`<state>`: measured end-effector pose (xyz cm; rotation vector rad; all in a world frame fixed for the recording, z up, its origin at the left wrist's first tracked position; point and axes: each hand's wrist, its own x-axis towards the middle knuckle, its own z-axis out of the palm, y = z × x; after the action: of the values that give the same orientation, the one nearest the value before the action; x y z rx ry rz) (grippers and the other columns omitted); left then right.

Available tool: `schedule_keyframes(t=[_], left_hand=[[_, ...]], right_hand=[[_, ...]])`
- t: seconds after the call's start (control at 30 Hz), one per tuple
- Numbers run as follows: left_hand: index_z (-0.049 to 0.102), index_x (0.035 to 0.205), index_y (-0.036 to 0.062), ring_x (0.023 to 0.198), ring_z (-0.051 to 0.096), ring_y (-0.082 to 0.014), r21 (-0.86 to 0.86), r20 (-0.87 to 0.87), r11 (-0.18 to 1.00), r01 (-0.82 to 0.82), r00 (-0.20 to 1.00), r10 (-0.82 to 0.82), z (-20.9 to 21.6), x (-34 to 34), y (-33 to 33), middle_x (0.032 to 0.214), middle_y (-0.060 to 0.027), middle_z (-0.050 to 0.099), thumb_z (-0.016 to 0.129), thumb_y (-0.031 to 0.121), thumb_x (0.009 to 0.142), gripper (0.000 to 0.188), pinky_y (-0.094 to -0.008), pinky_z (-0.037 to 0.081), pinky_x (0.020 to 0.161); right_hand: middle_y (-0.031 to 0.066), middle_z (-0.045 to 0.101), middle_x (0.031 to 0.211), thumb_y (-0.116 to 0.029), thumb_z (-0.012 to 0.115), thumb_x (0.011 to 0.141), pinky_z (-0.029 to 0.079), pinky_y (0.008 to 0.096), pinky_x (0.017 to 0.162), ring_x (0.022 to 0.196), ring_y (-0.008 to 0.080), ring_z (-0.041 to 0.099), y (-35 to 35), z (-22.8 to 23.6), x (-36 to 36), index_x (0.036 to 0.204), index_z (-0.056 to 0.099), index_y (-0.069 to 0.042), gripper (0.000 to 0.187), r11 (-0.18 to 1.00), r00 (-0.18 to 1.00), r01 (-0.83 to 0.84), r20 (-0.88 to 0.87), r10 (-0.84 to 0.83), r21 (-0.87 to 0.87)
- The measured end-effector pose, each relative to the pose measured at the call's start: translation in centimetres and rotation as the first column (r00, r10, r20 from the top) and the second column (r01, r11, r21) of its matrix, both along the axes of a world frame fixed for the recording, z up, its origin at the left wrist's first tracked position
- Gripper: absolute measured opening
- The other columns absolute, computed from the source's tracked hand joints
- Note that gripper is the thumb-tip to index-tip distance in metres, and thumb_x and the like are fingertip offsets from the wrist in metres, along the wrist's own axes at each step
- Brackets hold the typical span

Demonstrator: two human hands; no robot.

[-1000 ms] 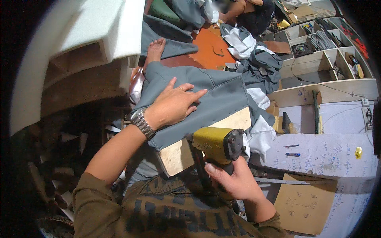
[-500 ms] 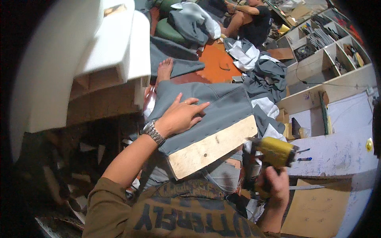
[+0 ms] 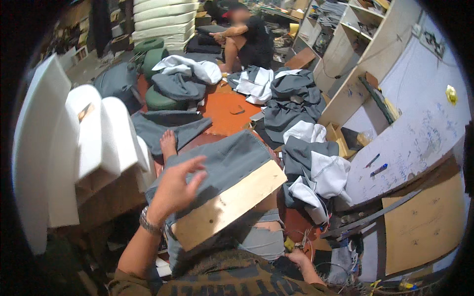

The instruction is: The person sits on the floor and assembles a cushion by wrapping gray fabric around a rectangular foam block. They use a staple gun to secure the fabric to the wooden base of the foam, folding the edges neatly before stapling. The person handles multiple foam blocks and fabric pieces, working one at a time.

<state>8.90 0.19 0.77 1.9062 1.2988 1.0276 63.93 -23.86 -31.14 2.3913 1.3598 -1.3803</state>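
A wooden board (image 3: 228, 206) wrapped in grey fabric (image 3: 222, 163) rests across my lap, its bare wood edge facing me. My left hand (image 3: 175, 190), with a metal watch at the wrist, hovers just above the fabric's left side, fingers spread and holding nothing. My right hand (image 3: 300, 258) is low at my right side, near the floor next to a small yellow object (image 3: 289, 243); whether its fingers grip anything is unclear. My bare foot (image 3: 168, 143) pokes out beyond the board.
White foam blocks (image 3: 84, 138) stand at the left. Grey and white fabric piles (image 3: 296, 98) and green cushions (image 3: 158, 98) cover the orange floor. Another person (image 3: 244, 34) sits at the back. Shelves (image 3: 345, 44), a white tabletop (image 3: 410, 138) and a cardboard sheet (image 3: 424, 222) are at the right.
My left hand has lifted off the grey fabric and spread. My right hand dropped down to my right side, and the yellow power tool it held is out of sight. The view tilted upward.
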Motion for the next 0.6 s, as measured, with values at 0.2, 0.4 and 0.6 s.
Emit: schedule_keyframes(t=[0.2, 0.4, 0.6], left_hand=[[0.048, 0.158, 0.0041, 0.148, 0.046, -0.0527, -0.103, -0.536, 0.96, 0.26, 0.799, -0.273, -0.1, 14.4, 1.8, 0.163, -0.0299, 0.045, 0.08, 0.056, 0.091, 0.09, -0.0628, 0.039, 0.121], [0.04, 0.164, 0.0109, 0.149, 0.042, -0.054, -0.243, -0.666, 0.965, 0.102, 0.705, -0.243, -2.0, 21.8, 7.3, 0.166, -0.0318, 0.036, 0.091, 0.071, 0.068, 0.124, -0.075, 0.036, 0.115], [0.043, 0.162, 0.011, 0.145, 0.045, -0.0514, -0.128, -0.562, 0.966, 0.223, 0.786, -0.256, -0.3, 19.8, 6.3, 0.158, -0.0302, 0.043, 0.095, 0.054, 0.06, 0.123, -0.0647, 0.041, 0.117]], right_hand=[[0.0269, 0.074, 0.129, -0.031, 0.072, 0.095, 0.058, 0.0447, 0.1, 0.119, 0.0374, 0.073, 3.2, -6.3, -0.8, 0.142, 0.065, 0.005, 0.059, 0.931, 0.961, -0.267, -0.002, 0.276, 0.25], [0.0191, 0.08, 0.114, -0.029, 0.077, 0.096, 0.061, 0.0407, 0.093, 0.102, 0.0274, 0.079, 13.7, 11.9, -3.0, 0.144, 0.064, 0.001, 0.059, 0.781, 0.979, 0.152, -0.201, -0.034, 0.606], [0.0167, 0.075, 0.13, -0.019, 0.08, 0.094, 0.057, 0.0407, 0.102, 0.118, 0.0311, 0.074, 21.7, 19.8, -9.2, 0.146, 0.066, -0.008, 0.056, 0.593, 0.975, 0.127, -0.211, 0.075, 0.795]])
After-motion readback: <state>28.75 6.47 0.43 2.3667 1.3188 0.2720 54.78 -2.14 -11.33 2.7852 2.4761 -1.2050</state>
